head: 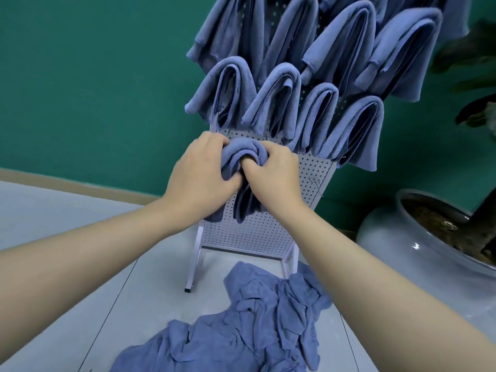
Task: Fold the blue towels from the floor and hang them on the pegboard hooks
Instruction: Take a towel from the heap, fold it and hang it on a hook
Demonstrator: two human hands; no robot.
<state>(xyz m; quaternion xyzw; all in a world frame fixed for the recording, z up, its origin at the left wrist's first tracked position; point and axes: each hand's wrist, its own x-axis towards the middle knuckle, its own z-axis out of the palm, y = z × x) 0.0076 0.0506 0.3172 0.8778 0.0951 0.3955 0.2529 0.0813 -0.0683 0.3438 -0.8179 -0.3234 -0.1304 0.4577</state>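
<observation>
A white pegboard (268, 226) stands on metal legs against the green wall. Several folded blue towels (284, 100) hang in rows on its upper hooks. Both my hands grip one folded blue towel (241, 154) against the board's lower left part. My left hand (200, 173) holds its left side, and my right hand (271, 173) curls its fingers into the fold on the right. The towel's lower ends hang down below my hands. A heap of loose blue towels (255, 323) lies on the floor in front of the stand.
A bare hook (316, 183) sticks out of the pegboard to the right of my hands. A large grey plant pot (402, 237) with soil stands on the floor at the right. Dark leaves reach in at the upper right. The floor is pale tile.
</observation>
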